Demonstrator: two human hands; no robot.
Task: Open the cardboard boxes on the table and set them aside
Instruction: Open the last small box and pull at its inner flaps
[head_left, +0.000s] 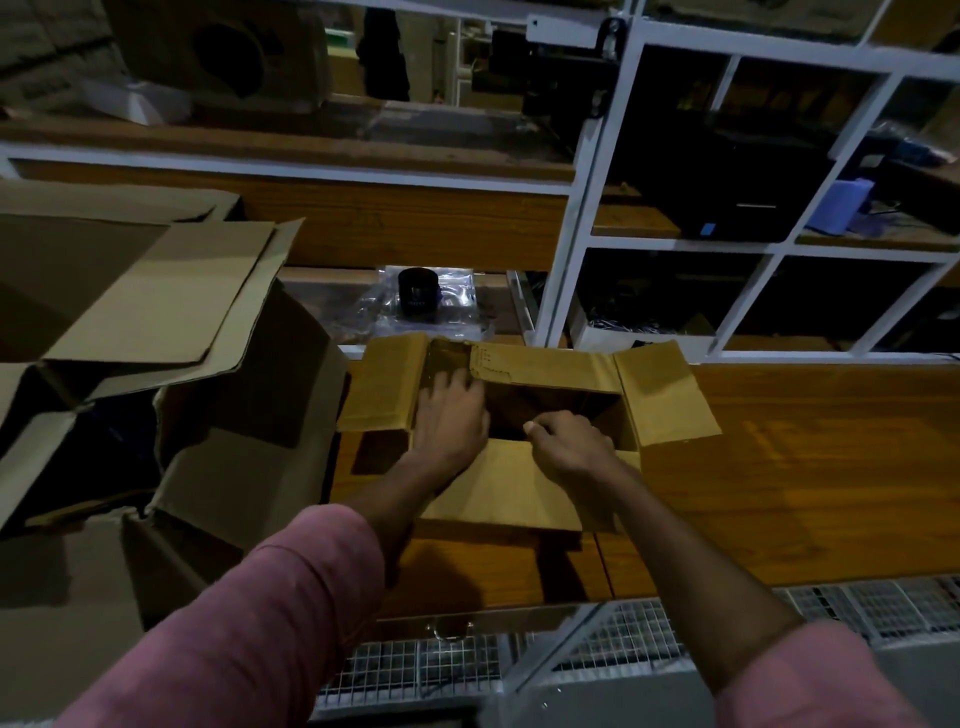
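Observation:
A small cardboard box (660, 395) lies on the wooden table (810, 467) in the middle of the view, its four flaps spread outward and its dark inside showing. My left hand (449, 415) lies flat with straight fingers on the box's left part, over the far-left flap. My right hand (569, 441) is at the near edge of the opening, fingers curled and pinching the top of the near flap (498, 493). Larger opened cardboard boxes (156, 322) are piled at the left of the table.
A black cylinder (417, 299) stands on clear plastic bags behind the small box. White metal shelving (597, 182) with dark items rises behind and to the right. A wire mesh panel (623, 639) runs below the table's front edge.

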